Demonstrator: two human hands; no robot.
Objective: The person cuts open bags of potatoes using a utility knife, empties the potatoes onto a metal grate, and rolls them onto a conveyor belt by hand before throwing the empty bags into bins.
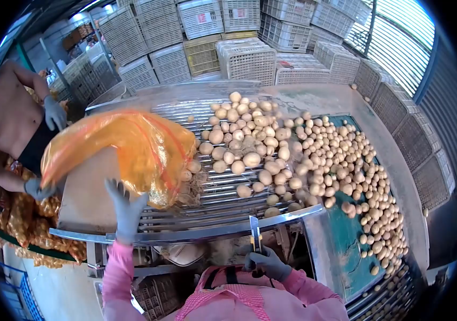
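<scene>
My left hand (124, 207), in a grey glove, is raised with its fingers spread at the near side of an orange woven plastic sack (151, 152). It holds nothing, and whether it touches the sack I cannot tell. Close to my body, my right hand (269, 265), also gloved, is wrapped round a knife (255, 235) that looks like a box cutter, its blade pointing up and away from me. The sack lies over the metal rollers (185, 214), with potatoes (244, 131) and dry straw-like bits by its right end.
At the left, a co-worker's gloved hand (40, 188) grips the sack's tail. Filled sacks (22, 214) are piled below. Potatoes spread rightward onto a green belt (346, 230). A metal rail (196, 234) edges the rollers nearest me. Stacked plastic crates (247, 59) line the back and right.
</scene>
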